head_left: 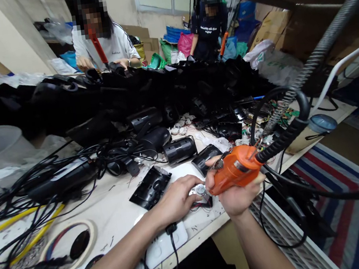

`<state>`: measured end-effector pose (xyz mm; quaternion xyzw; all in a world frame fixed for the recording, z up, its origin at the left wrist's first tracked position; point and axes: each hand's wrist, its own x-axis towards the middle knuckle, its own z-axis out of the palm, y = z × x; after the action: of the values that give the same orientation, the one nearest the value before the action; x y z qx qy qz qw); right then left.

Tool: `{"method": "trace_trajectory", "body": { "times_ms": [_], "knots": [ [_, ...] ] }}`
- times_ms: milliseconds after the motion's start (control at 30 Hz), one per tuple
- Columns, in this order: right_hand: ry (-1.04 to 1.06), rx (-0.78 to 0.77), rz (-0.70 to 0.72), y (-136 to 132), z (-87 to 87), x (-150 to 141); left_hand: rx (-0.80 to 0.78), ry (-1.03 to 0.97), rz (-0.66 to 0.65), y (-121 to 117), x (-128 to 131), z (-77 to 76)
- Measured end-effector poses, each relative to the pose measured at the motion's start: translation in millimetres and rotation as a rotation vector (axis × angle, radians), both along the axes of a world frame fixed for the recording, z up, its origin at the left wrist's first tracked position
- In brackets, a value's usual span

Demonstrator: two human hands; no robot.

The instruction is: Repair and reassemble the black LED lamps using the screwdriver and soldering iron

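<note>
My right hand is wrapped round an orange electric screwdriver, whose black coiled cable leads up to the right. The tool's tip points down-left at a small round silver motor with thin wires. My left hand is closed on that small motor part and presses it on the white bench. A black plastic housing panel lies just behind my left hand.
A long heap of black plastic casings and tangled cables covers the bench. Two other people work on the far side. A white power strip sits at the near edge. A striped mat lies on the floor, right.
</note>
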<state>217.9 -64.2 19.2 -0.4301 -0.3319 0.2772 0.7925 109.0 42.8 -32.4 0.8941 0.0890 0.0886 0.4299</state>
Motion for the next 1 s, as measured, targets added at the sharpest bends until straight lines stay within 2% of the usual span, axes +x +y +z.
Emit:
{"method": "trace_trajectory", "body": {
  "times_ms": [333, 433, 567, 633, 800, 900, 1000],
  "knots": [
    [-0.012, 0.02, 0.034, 1.2, -4.7, 1.1, 0.007, -0.006, 0.0, 0.1, 1.0, -1.4],
    [-0.019, 0.039, 0.034, -2.6, 3.6, -1.9, -0.009, -0.005, 0.008, -0.3, 0.9, -0.3],
    [-0.011, 0.134, -0.074, -7.2, 22.3, -11.6, 0.005, 0.016, 0.023, -0.5, 1.2, -0.1],
    [-0.009, 0.144, -0.067, -4.2, 26.8, -16.5, 0.011, 0.011, 0.04, -0.4, 1.1, -1.6],
    [0.035, 0.119, 0.104, 13.0, 12.7, -20.5, -0.04, -0.045, 0.049, -1.2, 0.4, -5.2],
    [0.027, 0.109, 0.097, 18.2, 2.1, -19.6, -0.055, -0.035, 0.06, -1.8, 0.1, -4.6],
    [0.02, 0.062, 0.052, 18.8, -1.6, -19.7, -0.055, -0.019, 0.067, -1.9, 0.1, -3.1]
  ]
}}
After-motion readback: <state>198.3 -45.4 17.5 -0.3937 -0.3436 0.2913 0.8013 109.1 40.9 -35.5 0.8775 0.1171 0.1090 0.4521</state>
